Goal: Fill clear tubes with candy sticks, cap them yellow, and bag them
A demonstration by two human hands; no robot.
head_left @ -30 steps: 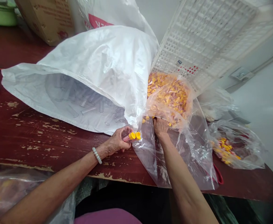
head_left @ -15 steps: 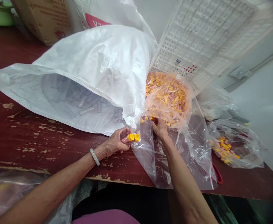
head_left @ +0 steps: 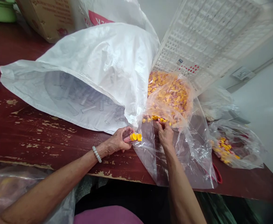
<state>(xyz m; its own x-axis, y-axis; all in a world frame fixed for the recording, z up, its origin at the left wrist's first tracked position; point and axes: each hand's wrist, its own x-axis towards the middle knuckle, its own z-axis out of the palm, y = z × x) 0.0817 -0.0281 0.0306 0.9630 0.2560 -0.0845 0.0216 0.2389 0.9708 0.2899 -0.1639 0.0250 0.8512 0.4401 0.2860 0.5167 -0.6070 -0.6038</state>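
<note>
My left hand (head_left: 117,143) rests on the dark red table (head_left: 21,137) with its fingers closed round a few small tubes with yellow caps (head_left: 134,137). My right hand (head_left: 165,133) is inside a clear plastic bag (head_left: 192,155), its fingers pinched together at the near edge of a heap of yellow caps (head_left: 169,93); what they pinch is too small to make out. A large white woven sack (head_left: 96,62) lies open just beyond my left hand, with clear empty tubes (head_left: 89,107) inside.
A white plastic lattice crate (head_left: 208,34) leans at the back right. A second clear bag with yellow and pink pieces (head_left: 227,149) lies at the right. A cardboard box (head_left: 47,18) stands at the back left. The table's front edge has chipped paint.
My right hand has drawn back a little toward me from the heap of caps, its fingers now pinched. My left hand stays put with the capped tubes.
</note>
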